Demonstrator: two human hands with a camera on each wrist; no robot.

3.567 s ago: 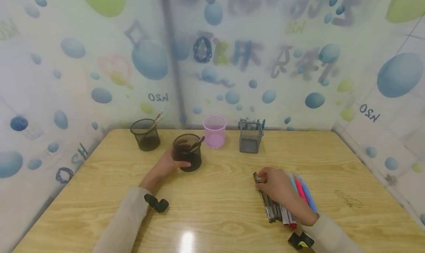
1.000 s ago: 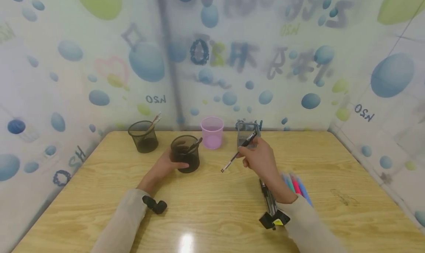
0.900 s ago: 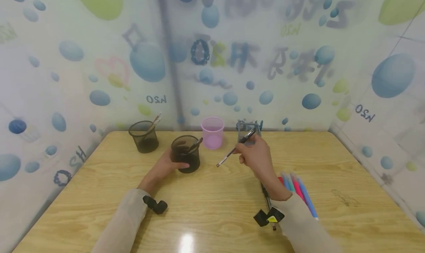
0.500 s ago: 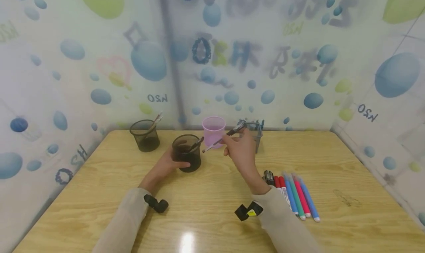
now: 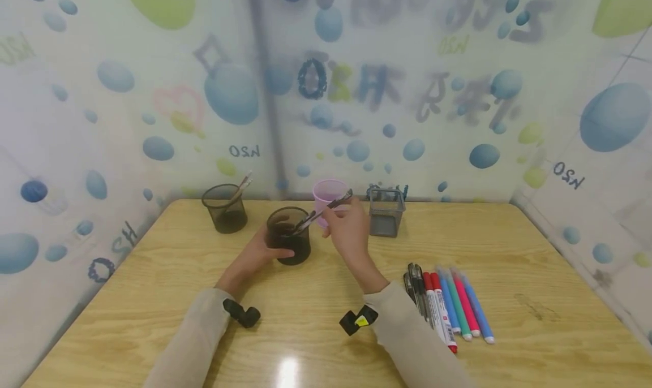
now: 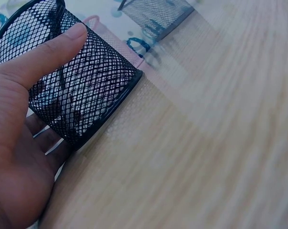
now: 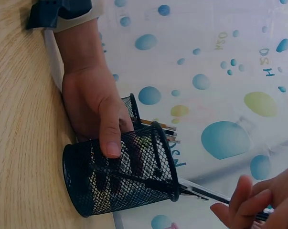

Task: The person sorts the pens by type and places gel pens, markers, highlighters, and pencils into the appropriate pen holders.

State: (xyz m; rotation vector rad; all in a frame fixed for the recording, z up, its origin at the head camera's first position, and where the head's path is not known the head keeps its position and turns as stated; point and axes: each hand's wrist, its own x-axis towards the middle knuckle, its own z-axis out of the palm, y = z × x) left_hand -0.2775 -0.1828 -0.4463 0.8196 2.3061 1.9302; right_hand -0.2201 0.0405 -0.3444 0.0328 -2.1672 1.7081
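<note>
My left hand grips the side of a round black mesh pen holder, thumb in front and fingers behind, as the left wrist view shows on the mesh wall. The holder stands upright on the table, with a dark pen leaning inside. Over its right rim, my right hand pinches a slim black-and-clear pen by its upper part. That pen slants down to the left, its lower end in the holder's mouth. In the right wrist view the pen's clear shaft crosses the rim; my right fingers are partly cut off.
Behind stand another black mesh holder with brushes or pencils, a pink holder partly hidden by my right hand, and a square grey mesh holder. Black pens, red-capped markers and coloured felt-tip pens lie at the right.
My right hand has taken a pen from the row at the right, lifted it and carried it left to the mesh holder's mouth. My left hand has kept its hold on the holder.
</note>
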